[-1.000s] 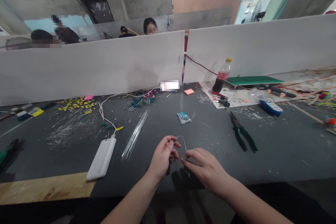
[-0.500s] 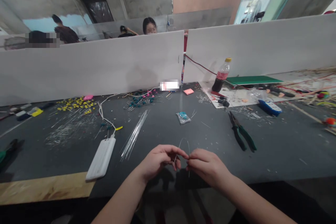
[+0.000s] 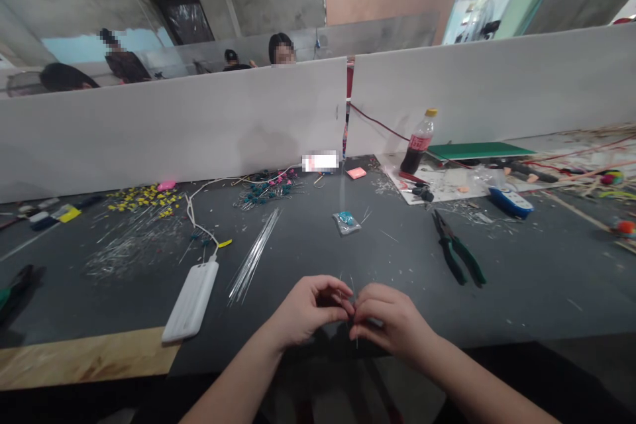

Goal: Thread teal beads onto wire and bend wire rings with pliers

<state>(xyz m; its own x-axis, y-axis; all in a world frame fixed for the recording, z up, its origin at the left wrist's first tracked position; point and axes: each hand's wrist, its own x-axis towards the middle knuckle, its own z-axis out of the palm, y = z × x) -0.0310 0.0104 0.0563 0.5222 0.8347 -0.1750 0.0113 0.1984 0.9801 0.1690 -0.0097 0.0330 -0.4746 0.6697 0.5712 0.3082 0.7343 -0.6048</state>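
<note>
The left hand [image 3: 311, 308] and the right hand [image 3: 390, 321] meet fingertip to fingertip low over the near edge of the dark desk [image 3: 521, 291]. Each has thumb and forefinger pressed together, pinching a thin wire [image 3: 352, 283] between them. The wire sits right at the meeting point of the two hands: short ends stick up toward 12 o'clock above the fingers, and a fine tail hangs down at 6 o'clock below the right hand's fingertips. At 12 o'clock from the hands, apart from them, lies a small plastic bag [image 3: 346, 222] with something teal inside. At 10 o'clock a bundle of straight wires [image 3: 254, 255] lies on the desk, and just left of it, toward 9 o'clock, a white power bank [image 3: 191, 301] on its cable. At 2 o'clock lie green-handled pliers [image 3: 460, 255]. Farther off, at 1 o'clock, a cola bottle [image 3: 418, 142] stands near the white partition [image 3: 199, 122]. Toward 11 o'clock are a heap of teal parts [image 3: 263, 192] and, farther left, yellow parts [image 3: 144, 197].
</note>
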